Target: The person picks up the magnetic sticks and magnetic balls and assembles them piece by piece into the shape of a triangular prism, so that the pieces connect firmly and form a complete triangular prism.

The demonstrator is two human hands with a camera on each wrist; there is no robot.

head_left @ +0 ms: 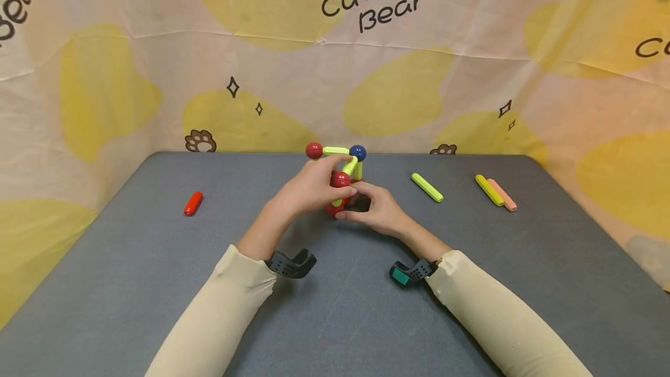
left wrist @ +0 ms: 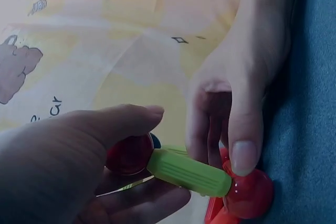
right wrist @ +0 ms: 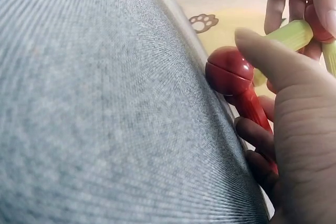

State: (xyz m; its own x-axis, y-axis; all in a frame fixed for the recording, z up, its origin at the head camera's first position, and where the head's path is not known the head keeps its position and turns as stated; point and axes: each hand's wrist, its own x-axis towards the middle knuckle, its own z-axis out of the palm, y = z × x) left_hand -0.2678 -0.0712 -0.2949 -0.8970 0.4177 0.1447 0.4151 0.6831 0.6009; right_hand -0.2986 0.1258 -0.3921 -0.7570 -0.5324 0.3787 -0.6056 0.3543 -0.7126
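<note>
A structure of balls and rods, like a magnetic building toy, stands near the back middle of the table. My left hand [head_left: 313, 186] pinches its upper front red ball [head_left: 341, 178] between thumb and fingers. From that ball a light green rod [left wrist: 189, 172] runs down to a lower red ball [left wrist: 250, 195]. My right hand [head_left: 384, 211] grips the base beside this lower ball, its fingers around a red rod [right wrist: 252, 109] in the right wrist view. Behind them are a blue ball [head_left: 357, 152] and another red ball [head_left: 314, 150], joined by a green rod [head_left: 335, 150].
A short red rod [head_left: 193, 203] lies to the left on the grey table [head_left: 335, 319]. To the right are a light green rod [head_left: 427, 187], a yellow rod [head_left: 489, 190] and a pink rod [head_left: 502, 195]. A printed cloth [head_left: 293, 86] hangs behind the table's back edge.
</note>
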